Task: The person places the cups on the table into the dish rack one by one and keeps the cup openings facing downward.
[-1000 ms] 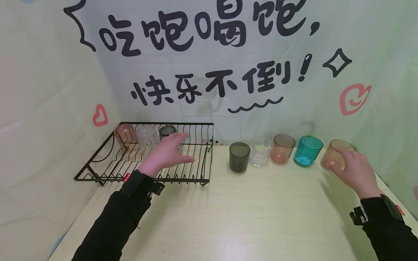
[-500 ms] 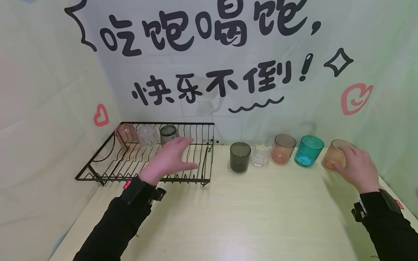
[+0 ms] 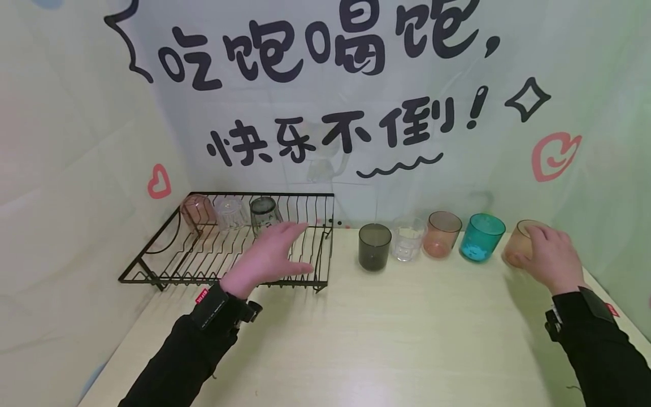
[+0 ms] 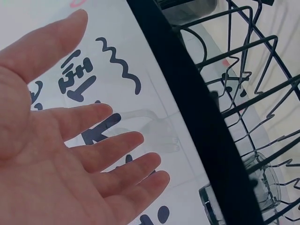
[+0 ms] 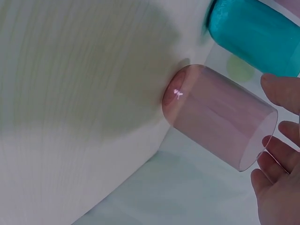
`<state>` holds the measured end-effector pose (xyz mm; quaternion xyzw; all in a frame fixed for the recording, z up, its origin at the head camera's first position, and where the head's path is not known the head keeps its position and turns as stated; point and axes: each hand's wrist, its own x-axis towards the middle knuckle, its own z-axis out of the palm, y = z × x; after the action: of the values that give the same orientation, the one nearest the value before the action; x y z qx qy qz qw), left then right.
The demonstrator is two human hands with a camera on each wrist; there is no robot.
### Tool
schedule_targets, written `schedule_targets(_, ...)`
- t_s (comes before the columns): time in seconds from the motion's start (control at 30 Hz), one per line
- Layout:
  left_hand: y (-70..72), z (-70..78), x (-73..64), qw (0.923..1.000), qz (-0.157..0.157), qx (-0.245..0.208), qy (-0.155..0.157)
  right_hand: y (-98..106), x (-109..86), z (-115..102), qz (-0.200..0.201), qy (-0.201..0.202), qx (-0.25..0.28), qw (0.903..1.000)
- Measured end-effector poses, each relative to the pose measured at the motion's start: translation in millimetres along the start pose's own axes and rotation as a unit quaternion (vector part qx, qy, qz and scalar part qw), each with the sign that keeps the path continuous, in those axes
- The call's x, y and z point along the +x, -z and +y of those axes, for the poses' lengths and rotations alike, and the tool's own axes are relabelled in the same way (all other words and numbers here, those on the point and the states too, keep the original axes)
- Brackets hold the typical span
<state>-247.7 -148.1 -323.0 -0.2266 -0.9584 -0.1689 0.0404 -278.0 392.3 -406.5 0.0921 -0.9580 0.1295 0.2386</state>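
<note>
My left hand (image 3: 267,254) hovers over the front of the black wire rack (image 3: 325,249), thumb apart from the straight fingers and nothing in it. Behind its fingertips in the head view, a dark grey glass (image 3: 265,213) sits in the rack. In the left wrist view the palm (image 4: 56,173) faces the camera beside the rack's thick black bar (image 4: 187,93). At the far right, my right hand (image 3: 554,257) is around the rim of an upright peach tumbler (image 3: 515,249). In the right wrist view, the thumb stands off this tumbler (image 5: 215,117), with loosely bent fingers (image 5: 276,152) at its rim.
Left of the peach tumbler stand a teal tumbler (image 3: 480,240), another peach-brown tumbler (image 3: 441,237), a clear glass (image 3: 407,240) and a smoky tumbler (image 3: 373,249). A pink glass (image 3: 197,212) and a clear glass (image 3: 231,213) sit in the rack's back left. A lettered cloth (image 3: 315,186) hangs behind.
My left hand has drifted a little right and down, uncovering more of the dark grey glass. The right hand stays at the peach tumbler, nearly still.
</note>
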Motion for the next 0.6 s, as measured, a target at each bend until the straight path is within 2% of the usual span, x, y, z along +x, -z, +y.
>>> schedule_targets(0.2,-5.4,4.0,0.2,1.0,-0.004,-0.003,-0.002,-3.0,2.0,2.4,-0.009,0.007,-0.012,0.9999)
schedule_targets(0.4,-10.0,9.7,-1.5,0.9997,-0.006,-0.01,-0.019,-7.5,3.8,3.6,-0.027,0.003,-0.017,0.9995)
schedule_targets(0.6,-13.9,13.8,-2.9,0.9996,-0.017,-0.018,-0.013,-13.5,6.1,5.8,-0.037,0.0,-0.032,0.9988)
